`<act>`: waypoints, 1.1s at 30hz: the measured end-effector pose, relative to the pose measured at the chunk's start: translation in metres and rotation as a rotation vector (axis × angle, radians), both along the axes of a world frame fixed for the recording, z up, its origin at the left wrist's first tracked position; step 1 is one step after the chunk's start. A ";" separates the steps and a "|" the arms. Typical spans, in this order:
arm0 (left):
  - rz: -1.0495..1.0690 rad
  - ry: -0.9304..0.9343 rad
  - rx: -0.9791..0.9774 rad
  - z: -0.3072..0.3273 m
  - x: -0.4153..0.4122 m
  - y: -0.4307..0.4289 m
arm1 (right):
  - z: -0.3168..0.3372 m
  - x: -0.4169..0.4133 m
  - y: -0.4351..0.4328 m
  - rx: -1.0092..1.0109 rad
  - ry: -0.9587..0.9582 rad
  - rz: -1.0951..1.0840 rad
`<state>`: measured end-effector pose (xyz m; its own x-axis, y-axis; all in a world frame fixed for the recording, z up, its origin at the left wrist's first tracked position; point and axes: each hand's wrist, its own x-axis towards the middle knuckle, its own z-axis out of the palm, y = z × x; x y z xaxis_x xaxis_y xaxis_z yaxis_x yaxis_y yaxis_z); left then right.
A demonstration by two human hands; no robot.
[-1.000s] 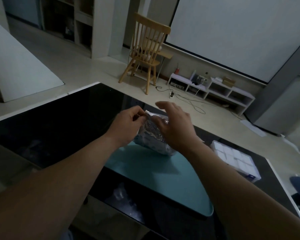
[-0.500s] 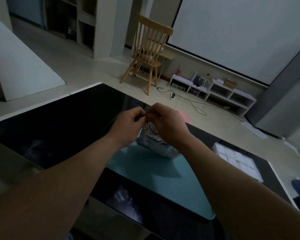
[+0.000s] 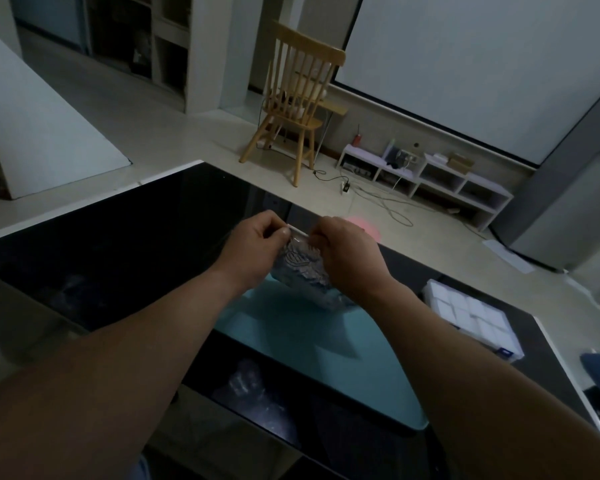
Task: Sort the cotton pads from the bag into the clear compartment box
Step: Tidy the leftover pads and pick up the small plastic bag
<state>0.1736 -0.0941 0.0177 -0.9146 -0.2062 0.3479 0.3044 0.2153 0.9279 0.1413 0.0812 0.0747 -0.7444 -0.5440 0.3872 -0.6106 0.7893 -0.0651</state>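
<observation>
Your left hand (image 3: 257, 247) and right hand (image 3: 347, 254) each pinch the top edge of the bag of cotton pads (image 3: 303, 271), holding it over the blue mat (image 3: 326, 344). Off to your right, the clear compartment box (image 3: 471, 318) sits on the black table (image 3: 118, 244).

This looks like a dimly lit living room in a home: a large projection screen (image 3: 465, 57) hangs on the far wall above a low white shelf unit (image 3: 430, 176) holding small electronics and boxes, with cables (image 3: 390, 206) and a power strip (image 3: 345, 187) lying on the pale floor (image 3: 146, 126). A wooden spindle-back chair (image 3: 297, 98) stands near tall open shelving (image 3: 146, 39), and a glossy black table (image 3: 118, 237) with a teal mat (image 3: 309, 341) fills the foreground
</observation>
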 end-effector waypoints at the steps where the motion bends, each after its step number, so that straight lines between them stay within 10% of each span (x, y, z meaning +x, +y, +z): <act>1: -0.012 -0.009 0.008 -0.002 -0.002 -0.001 | 0.000 0.000 0.004 -0.002 -0.004 -0.006; 33: 0.096 0.001 0.005 -0.013 -0.010 -0.017 | -0.031 0.000 0.072 -0.072 -0.152 -0.109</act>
